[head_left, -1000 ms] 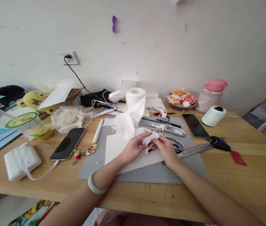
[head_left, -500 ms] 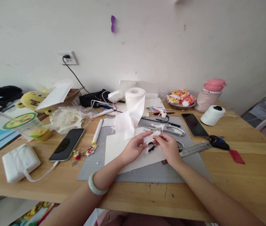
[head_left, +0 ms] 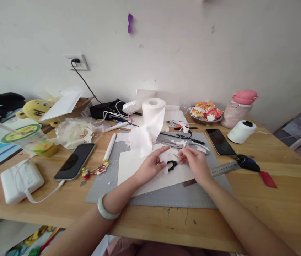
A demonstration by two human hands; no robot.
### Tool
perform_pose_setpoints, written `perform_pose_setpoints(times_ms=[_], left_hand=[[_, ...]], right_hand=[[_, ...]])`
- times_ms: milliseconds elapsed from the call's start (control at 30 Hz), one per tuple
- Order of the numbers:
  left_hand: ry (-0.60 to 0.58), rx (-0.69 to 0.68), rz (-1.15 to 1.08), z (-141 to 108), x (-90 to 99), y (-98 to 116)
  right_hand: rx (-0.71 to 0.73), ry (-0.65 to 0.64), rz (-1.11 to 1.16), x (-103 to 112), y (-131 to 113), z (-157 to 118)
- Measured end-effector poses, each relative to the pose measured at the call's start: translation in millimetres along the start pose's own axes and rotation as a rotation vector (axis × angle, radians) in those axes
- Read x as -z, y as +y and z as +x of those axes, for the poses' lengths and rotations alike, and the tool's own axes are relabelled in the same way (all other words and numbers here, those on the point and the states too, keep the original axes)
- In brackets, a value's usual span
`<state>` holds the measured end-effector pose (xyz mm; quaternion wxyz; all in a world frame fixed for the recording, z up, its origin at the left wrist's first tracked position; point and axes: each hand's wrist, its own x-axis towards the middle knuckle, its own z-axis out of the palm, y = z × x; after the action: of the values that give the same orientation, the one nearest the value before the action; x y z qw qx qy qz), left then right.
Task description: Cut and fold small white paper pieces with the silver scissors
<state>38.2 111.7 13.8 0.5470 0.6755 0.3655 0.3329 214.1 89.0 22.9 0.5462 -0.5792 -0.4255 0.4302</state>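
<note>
Over a white sheet (head_left: 131, 174) on the grey cutting mat (head_left: 105, 188), my left hand (head_left: 154, 165) has its index finger stretched out and its thumb apart from it, with a thin whitish piece partly hidden beside the fingers. My right hand (head_left: 194, 161) is closed in a pinch on a small, thin item, too small to name. Between the two hands lies a black curved handle (head_left: 172, 165). A white roll (head_left: 152, 112) stands behind, its loose end (head_left: 141, 140) hanging toward the sheet. Silver scissors (head_left: 199, 147) lie beyond my right hand.
A metal ruler (head_left: 223, 169), a phone (head_left: 220, 142), a thread spool (head_left: 241, 131) and a pink-lidded bottle (head_left: 237, 108) are on the right. To the left are another phone (head_left: 75, 161), a white power bank (head_left: 21, 181), a drink cup (head_left: 31, 138) and a plastic bag (head_left: 75, 133).
My right hand has moved slightly right, away from my left hand, widening the gap between them. The view has shifted a little.
</note>
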Motion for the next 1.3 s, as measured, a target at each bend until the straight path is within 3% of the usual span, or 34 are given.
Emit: perform_pose_setpoints(times_ms=[100,200,533,1300], left_hand=[[0.026,-0.039,-0.007,-1,-1.0,3],[-0.001,-0.052,0.020,-3,-1.7,4],[-0.063,-0.072,0.126,-3,-1.2,4],[-0.047,-0.077,0.165,-2,-1.4,2]], right_hand=[[-0.085,-0.192,-0.034,-17,4,-12],[-0.133,-0.258,-0.041,-22,7,-18],[-0.112,-0.245,-0.058,-21,7,-17],[-0.114,-0.258,-0.052,-22,5,-16]])
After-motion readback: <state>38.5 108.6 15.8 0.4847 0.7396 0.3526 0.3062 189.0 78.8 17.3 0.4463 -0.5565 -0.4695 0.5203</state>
